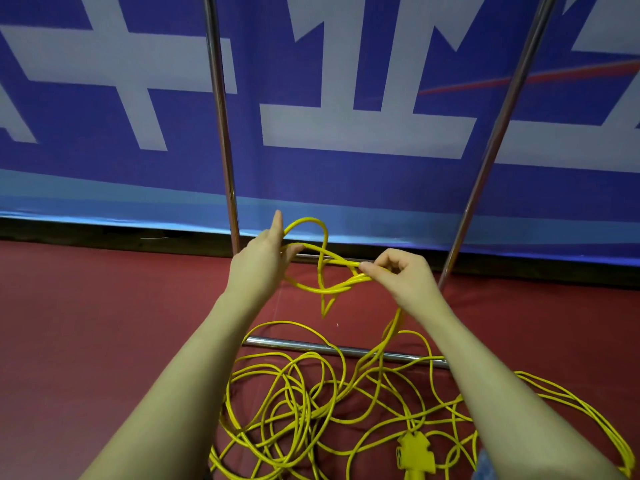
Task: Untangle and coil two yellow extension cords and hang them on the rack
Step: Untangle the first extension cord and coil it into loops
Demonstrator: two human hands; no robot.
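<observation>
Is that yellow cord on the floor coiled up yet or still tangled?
Still tangled: the yellow cord sprawls in loose crossing loops on the red floor.

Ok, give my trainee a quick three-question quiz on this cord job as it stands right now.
1. True or false: the yellow cords are already hung on the rack.
2. What does the right hand pinch? A) a cord loop B) the socket block C) a rack pole
3. Where does the yellow socket block lie?

Key: 1 false, most cord lies tangled on the red floor. 2 A, while the left hand holds the loop's other side. 3 On the floor, near the right forearm.
</observation>
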